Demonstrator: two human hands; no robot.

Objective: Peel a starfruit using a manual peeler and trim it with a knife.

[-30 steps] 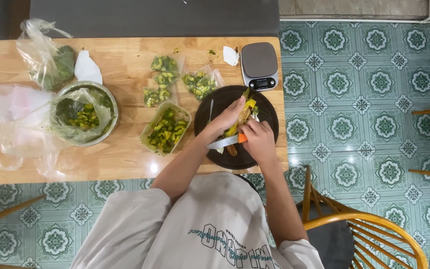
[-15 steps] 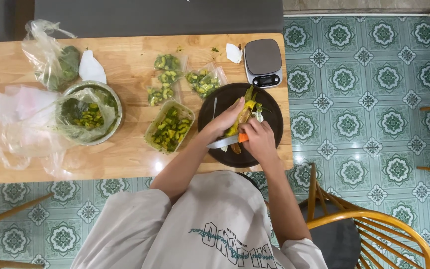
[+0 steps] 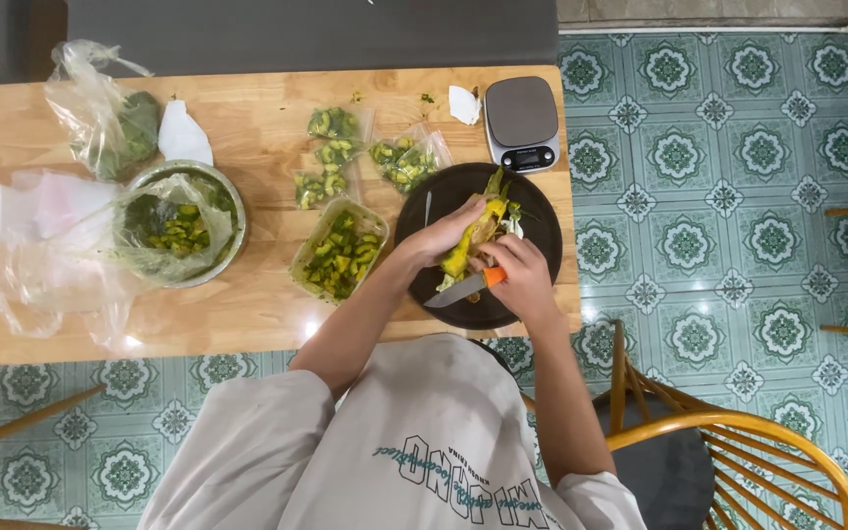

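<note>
Yellow-green gourd (image 3: 471, 240) lay gripped by left hand (image 3: 441, 238); right hand (image 3: 520, 280) clenched the knife (image 3: 463, 289) (blade near fingers, a slip might cut).

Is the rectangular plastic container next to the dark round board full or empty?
Roughly full: the plastic container holds cut green vegetable pieces up to about its rim, beside the dark round board.

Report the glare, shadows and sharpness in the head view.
Head view: evenly lit and sharp overall; soft glare patch on the light wooden table near its front edge, below the clear plastic bag; shiny reflections on the patterned green floor tiles; only faint shadows beside the round dark plate; no noticeable motion blur on either hand.
</note>
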